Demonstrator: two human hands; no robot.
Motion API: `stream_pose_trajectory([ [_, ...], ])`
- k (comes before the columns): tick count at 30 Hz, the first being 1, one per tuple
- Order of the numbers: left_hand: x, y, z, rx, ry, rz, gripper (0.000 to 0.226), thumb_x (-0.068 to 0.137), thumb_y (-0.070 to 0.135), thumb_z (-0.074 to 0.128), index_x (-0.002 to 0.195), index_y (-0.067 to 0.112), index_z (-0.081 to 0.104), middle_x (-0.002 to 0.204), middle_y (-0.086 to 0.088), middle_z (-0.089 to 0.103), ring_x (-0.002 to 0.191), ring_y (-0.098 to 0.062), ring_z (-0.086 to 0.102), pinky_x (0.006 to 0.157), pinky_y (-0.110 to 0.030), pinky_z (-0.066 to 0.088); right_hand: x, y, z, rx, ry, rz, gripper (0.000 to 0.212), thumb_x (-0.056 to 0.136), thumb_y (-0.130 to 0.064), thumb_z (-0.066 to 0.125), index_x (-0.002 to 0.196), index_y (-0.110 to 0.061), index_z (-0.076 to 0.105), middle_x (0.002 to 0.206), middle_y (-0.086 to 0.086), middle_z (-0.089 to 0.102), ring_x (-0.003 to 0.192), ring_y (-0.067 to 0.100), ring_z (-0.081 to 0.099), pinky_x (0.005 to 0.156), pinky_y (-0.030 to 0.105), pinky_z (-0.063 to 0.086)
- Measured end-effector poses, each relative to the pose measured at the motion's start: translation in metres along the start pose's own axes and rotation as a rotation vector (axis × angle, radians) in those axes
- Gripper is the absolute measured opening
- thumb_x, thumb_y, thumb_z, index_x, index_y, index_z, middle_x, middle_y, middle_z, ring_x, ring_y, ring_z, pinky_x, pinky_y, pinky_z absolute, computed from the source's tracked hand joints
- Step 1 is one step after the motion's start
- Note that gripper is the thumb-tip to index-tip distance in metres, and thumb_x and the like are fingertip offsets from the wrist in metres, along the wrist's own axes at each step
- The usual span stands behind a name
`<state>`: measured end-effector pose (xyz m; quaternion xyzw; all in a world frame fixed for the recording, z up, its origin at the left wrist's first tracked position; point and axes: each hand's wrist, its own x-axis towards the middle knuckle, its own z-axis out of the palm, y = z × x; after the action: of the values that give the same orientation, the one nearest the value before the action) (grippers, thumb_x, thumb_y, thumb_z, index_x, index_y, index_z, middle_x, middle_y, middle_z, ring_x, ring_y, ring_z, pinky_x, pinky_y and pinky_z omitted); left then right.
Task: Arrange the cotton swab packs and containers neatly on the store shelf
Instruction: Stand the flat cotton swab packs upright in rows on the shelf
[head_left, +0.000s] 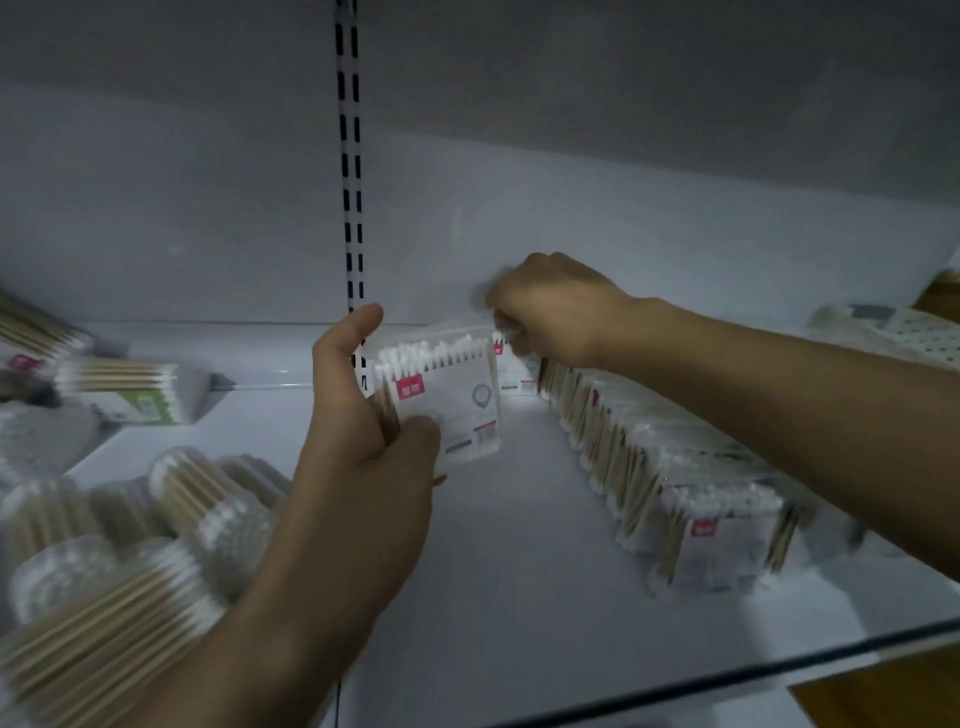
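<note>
- At the far left of the shelf (519, 571): loose flat packs (130, 387) lying askew. In front of them, round containers (208, 499) tipped on their sides in a jumble.
- Centre: left hand (363, 415), curled round a swab pack (447, 400), thumb on its lower front edge and forefinger raised. The pack stands upright just right of the palm, swab tips up and label towards the camera.
- Right of centre: right hand (550, 312), knuckles up, fingers curled down onto the top of the rearmost pack (514, 364). This looks like a pinch, though blur hides the fingertips.
- Right: row of packs (675, 478) standing on edge, running from the shelf front back to that rearmost pack.
- Governing relation, as judged: the row's rear end lies just right of and behind the held pack. Its face roughly matches the row's, so a short shift right and back would seat it. The right hand is nearer that slot.
</note>
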<state>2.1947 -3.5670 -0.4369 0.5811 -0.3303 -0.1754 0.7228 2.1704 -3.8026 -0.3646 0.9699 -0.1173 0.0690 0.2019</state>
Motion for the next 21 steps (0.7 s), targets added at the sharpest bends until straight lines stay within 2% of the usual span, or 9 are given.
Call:
stream_pose_trajectory([
  [4,-0.001,-0.004,-0.004,0.015,0.028,-0.037,0.041,0.100,-0.006,0.052,0.124,0.027,0.055,0.108,0.002,0.076,0.102,-0.022,0.073,0.080,-0.040,0.059,-0.001,0.005,-0.004,0.086,-0.042,-0.034,0.018,0.086,-0.014,0.072,0.090,-0.014,0.054,0.089,0.002,0.055,0.083,0.024,0.053,0.068,0.032,0.039],
  [6,0.000,-0.003,-0.007,0.033,0.039,-0.045,0.034,0.100,-0.004,0.054,0.116,0.025,0.061,0.106,0.002,0.077,0.100,-0.022,0.074,0.082,-0.042,0.059,-0.006,0.006,-0.018,0.188,0.057,-0.050,0.014,0.094,-0.027,0.066,0.101,-0.015,0.062,0.095,0.000,0.065,0.087,0.023,0.060,0.075,0.035,0.048],
  [8,0.001,0.000,-0.010,0.036,0.044,-0.036,0.032,0.099,-0.005,0.056,0.111,0.024,0.064,0.103,0.002,0.077,0.095,-0.017,0.075,0.082,-0.041,0.060,-0.019,-0.001,-0.043,0.489,0.123,0.000,0.018,0.099,-0.033,0.060,0.109,-0.020,0.068,0.102,-0.004,0.072,0.090,0.016,0.068,0.085,0.038,0.055],
  [10,0.001,0.003,-0.013,0.030,0.041,-0.028,0.031,0.098,-0.004,0.059,0.111,0.023,0.066,0.102,0.000,0.077,0.091,-0.015,0.076,0.081,-0.038,0.061,-0.035,-0.011,-0.063,0.879,-0.058,-0.016,0.021,0.101,-0.035,0.059,0.118,-0.024,0.065,0.106,-0.006,0.074,0.093,0.010,0.072,0.084,0.032,0.059],
  [11,0.001,0.005,-0.014,0.025,0.036,-0.022,0.029,0.097,-0.003,0.060,0.112,0.021,0.067,0.100,-0.002,0.078,0.089,-0.016,0.076,0.080,-0.037,0.062,-0.042,-0.018,-0.069,0.960,-0.144,-0.077,0.024,0.099,-0.030,0.063,0.122,-0.021,0.064,0.108,-0.003,0.074,0.096,0.012,0.073,0.083,0.032,0.060],
  [13,0.001,0.008,-0.013,0.003,0.027,-0.019,0.026,0.096,-0.001,0.063,0.114,0.018,0.068,0.096,-0.004,0.078,0.087,-0.018,0.077,0.080,-0.037,0.062,-0.050,-0.027,-0.067,0.956,-0.168,-0.189,0.031,0.090,-0.018,0.075,0.120,-0.015,0.066,0.109,0.001,0.075,0.097,0.017,0.073,0.086,0.035,0.060],
  [16,0.002,0.004,-0.010,0.075,0.050,0.003,0.024,0.096,0.004,0.065,0.115,0.019,0.067,0.089,0.005,0.078,0.083,-0.008,0.075,0.082,-0.031,0.060,-0.049,-0.020,-0.061,0.929,-0.117,-0.159,0.027,0.086,-0.009,0.079,0.111,-0.010,0.071,0.104,0.002,0.076,0.095,0.019,0.074,0.088,0.037,0.060],
  [19,-0.002,-0.010,-0.016,0.434,0.019,0.148,0.029,0.097,0.023,0.062,0.126,0.026,0.063,0.108,0.017,0.073,0.100,0.002,0.068,0.090,-0.022,0.053,-0.047,0.003,-0.056,0.640,-0.073,-0.027,0.023,0.084,-0.018,0.081,0.106,-0.016,0.075,0.101,-0.006,0.075,0.091,0.012,0.070,0.088,0.037,0.057],
  [21,-0.007,-0.015,-0.022,0.739,-0.118,0.210,0.035,0.097,0.031,0.058,0.132,0.029,0.061,0.124,0.019,0.065,0.101,0.000,0.061,0.094,-0.018,0.045,-0.043,0.010,-0.046,0.420,-0.051,0.027,0.026,0.081,-0.027,0.082,0.105,-0.020,0.074,0.101,-0.008,0.074,0.088,0.012,0.067,0.084,0.035,0.055],
])
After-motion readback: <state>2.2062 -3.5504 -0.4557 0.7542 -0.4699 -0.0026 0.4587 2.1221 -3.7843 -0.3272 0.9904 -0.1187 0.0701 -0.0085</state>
